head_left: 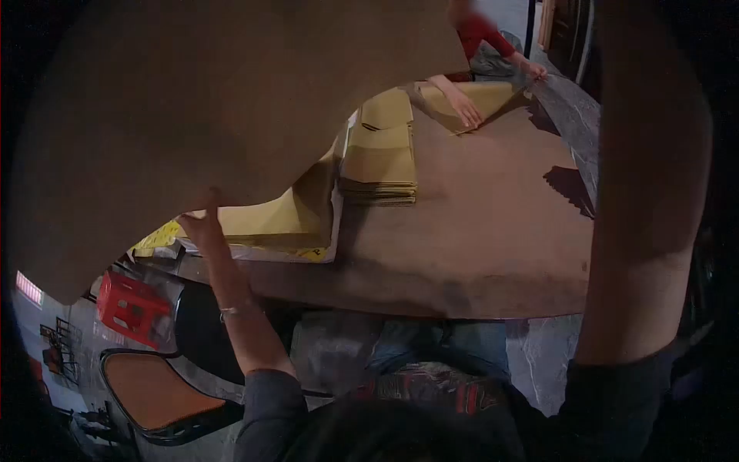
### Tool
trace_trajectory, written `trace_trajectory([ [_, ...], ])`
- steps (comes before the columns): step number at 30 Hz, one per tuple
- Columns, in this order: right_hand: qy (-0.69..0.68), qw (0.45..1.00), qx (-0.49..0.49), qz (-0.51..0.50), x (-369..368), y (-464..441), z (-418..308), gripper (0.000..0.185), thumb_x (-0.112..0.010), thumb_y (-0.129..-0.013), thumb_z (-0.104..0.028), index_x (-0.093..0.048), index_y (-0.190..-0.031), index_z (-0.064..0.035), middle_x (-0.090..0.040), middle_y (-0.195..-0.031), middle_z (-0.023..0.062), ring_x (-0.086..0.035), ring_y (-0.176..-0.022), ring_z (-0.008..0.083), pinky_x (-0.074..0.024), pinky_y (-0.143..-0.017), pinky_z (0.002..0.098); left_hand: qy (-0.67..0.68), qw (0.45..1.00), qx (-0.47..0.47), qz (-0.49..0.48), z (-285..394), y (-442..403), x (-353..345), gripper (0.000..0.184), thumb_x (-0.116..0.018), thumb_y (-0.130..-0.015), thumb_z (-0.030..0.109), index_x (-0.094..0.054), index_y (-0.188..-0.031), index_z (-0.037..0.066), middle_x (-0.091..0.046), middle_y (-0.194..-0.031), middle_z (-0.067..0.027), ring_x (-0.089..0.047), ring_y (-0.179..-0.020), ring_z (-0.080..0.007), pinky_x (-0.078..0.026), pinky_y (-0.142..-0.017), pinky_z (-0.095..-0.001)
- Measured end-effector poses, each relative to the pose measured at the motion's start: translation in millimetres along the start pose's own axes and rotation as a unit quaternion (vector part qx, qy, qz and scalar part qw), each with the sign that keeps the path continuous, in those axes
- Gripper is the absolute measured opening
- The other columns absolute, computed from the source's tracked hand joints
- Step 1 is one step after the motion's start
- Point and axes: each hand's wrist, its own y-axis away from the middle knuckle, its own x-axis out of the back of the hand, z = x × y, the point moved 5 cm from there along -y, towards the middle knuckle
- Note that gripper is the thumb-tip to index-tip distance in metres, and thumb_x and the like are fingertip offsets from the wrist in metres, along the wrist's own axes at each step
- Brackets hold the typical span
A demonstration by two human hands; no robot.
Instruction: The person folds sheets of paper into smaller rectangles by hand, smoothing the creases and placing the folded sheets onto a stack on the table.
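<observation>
A large sheet of brown paper (223, 100) is lifted up close to the camera and fills the upper left of the head view. My left hand (204, 231) pinches its lower edge, with part of the fingers hidden behind the sheet. Below and beside that hand lies a stack of brown paper sheets (265, 218) in an opened white and yellow wrapper. My right forearm (647, 192) rises along the right side, and its hand is out of the picture.
Folded brown paper pieces (377, 158) lie piled on the brown table (493, 215). Across it, a co-worker's hand (466, 112) presses on a paper sheet; the other holds clear plastic sheeting (573, 115). A chair (158, 389) and red stool (135, 308) stand at lower left.
</observation>
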Motion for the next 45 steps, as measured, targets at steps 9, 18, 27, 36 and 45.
trace_trajectory([
  [9, 0.146, 0.981, -0.109, -0.061, 117.5, 85.8, 45.0, 0.02, -0.066, -0.081, -0.022, -0.066, -0.098, -0.0107, -0.068, -0.091, 0.0108, -0.068, -0.089, 0.0306, -0.0536, -0.073, 0.0411, 0.341, 0.928, 0.007, -0.148, 91.0, -62.6, -51.7, 0.046, -0.064, -0.095, 0.016, -0.05, -0.134, -0.004, -0.06, -0.124, -0.0183, -0.057, -0.114, -0.0304, -0.046, -0.1, -0.0438],
  [18, 0.23, 0.952, -0.183, -0.084, 211.0, 143.2, 88.8, 0.021, -0.065, -0.082, -0.022, -0.066, -0.099, -0.0101, -0.068, -0.092, 0.0116, -0.067, -0.091, 0.0313, -0.0534, -0.074, 0.0415, 0.216, 0.961, -0.107, -0.134, 174.8, -58.1, -133.5, 0.039, -0.065, -0.096, 0.018, -0.059, -0.125, -0.007, -0.061, -0.127, -0.0119, -0.058, -0.114, -0.0198, -0.046, -0.099, -0.0343],
  [27, 0.271, 0.929, -0.234, -0.09, 258.2, 176.8, 123.7, 0.022, -0.065, -0.082, -0.022, -0.066, -0.1, -0.0095, -0.068, -0.093, 0.0124, -0.067, -0.092, 0.032, -0.0531, -0.076, 0.0419, 0.322, 0.916, -0.053, -0.235, 199.0, -22.1, -209.8, 0.033, -0.066, -0.094, 0.016, -0.064, -0.122, -0.001, -0.065, -0.121, -0.0091, -0.059, -0.111, -0.0186, -0.046, -0.095, -0.0315],
  [36, 0.311, 0.909, -0.26, -0.093, 280.4, 185.6, 190.1, 0.023, -0.064, -0.083, -0.023, -0.066, -0.101, -0.0089, -0.068, -0.094, 0.0132, -0.067, -0.093, 0.0327, -0.0529, -0.077, 0.0423, 0.266, 0.9, 0.054, -0.341, 121.4, 51.6, -293.9, 0.029, -0.063, -0.095, 0.019, -0.065, -0.118, 0.0, -0.068, -0.112, -0.0055, -0.062, -0.098, -0.013, -0.049, -0.085, -0.0265],
  [45, 0.319, 0.891, -0.303, -0.113, 256.8, 240.1, 301.0, 0.024, -0.064, -0.083, -0.023, -0.066, -0.102, -0.0082, -0.068, -0.095, 0.014, -0.066, -0.094, 0.0334, -0.0527, -0.078, 0.0427, 0.297, 0.835, 0.231, -0.401, 13.8, 130.4, -379.9, 0.012, -0.068, -0.093, 0.014, -0.065, -0.096, 0.003, -0.068, -0.092, -0.0024, -0.062, -0.084, -0.0112, -0.049, -0.078, -0.025],
])
